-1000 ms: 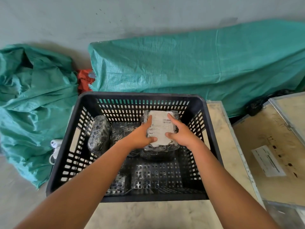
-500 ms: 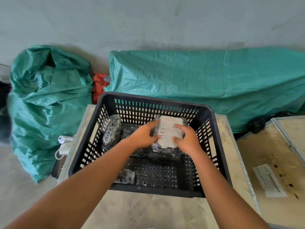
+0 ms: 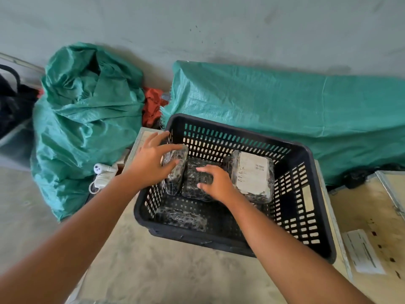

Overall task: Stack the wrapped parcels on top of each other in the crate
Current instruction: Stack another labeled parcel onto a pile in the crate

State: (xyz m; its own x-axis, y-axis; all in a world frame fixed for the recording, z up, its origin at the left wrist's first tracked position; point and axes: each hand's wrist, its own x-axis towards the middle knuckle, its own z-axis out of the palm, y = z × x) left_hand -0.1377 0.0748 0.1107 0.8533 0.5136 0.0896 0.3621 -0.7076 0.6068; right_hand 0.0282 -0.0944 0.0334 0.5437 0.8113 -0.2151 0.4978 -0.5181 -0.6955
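Note:
A black slotted crate (image 3: 306, 216) stands on a wooden box top. Inside it, a wrapped parcel with a white label (image 3: 253, 174) lies at the back right on top of another parcel. A dark wrapped parcel (image 3: 197, 183) lies flat in the middle, and my right hand (image 3: 215, 182) rests on it with fingers spread. A parcel standing on edge (image 3: 176, 170) leans on the left wall; my left hand (image 3: 151, 163) curls around its top, thumb on its inner face. A further parcel (image 3: 182, 218) lies at the front left.
Green tarpaulin bundles lie at the left (image 3: 87, 119) and behind the crate (image 3: 285, 106). A white plug and cord (image 3: 102, 172) sit left of the box. A second wooden box with a paper label (image 3: 363, 251) adjoins on the right.
Both hands have let go of the labelled parcel and moved left. The left hand now reaches the upright parcel, the right the middle one. The view shifted left.

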